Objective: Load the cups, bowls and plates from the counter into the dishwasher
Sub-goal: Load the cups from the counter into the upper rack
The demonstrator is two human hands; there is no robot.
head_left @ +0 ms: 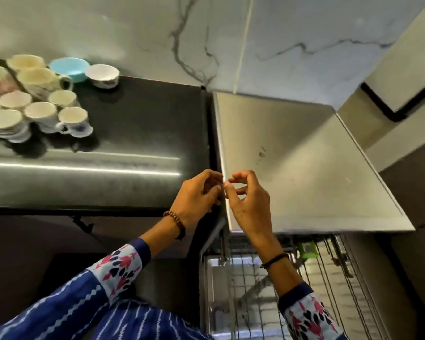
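Several white cups point(41, 110) stand clustered on the black counter point(138, 128) at the far left, some on a stack of saucers point(12, 134). Behind them sit a light blue bowl point(69, 67) and a white patterned bowl point(103, 75). The dishwasher's steel top point(309, 168) adjoins the counter on the right, and its wire rack point(250, 293) is pulled out below. My left hand point(196, 195) and my right hand point(249, 204) meet over the seam between counter and steel top, fingers loosely curled, with nothing visible in either.
A marbled white wall runs behind the counter and the dishwasher. A small green part point(307, 250) sits at the back of the rack, which holds no dishes that I can see. A dark cabinet front lies under the counter edge.
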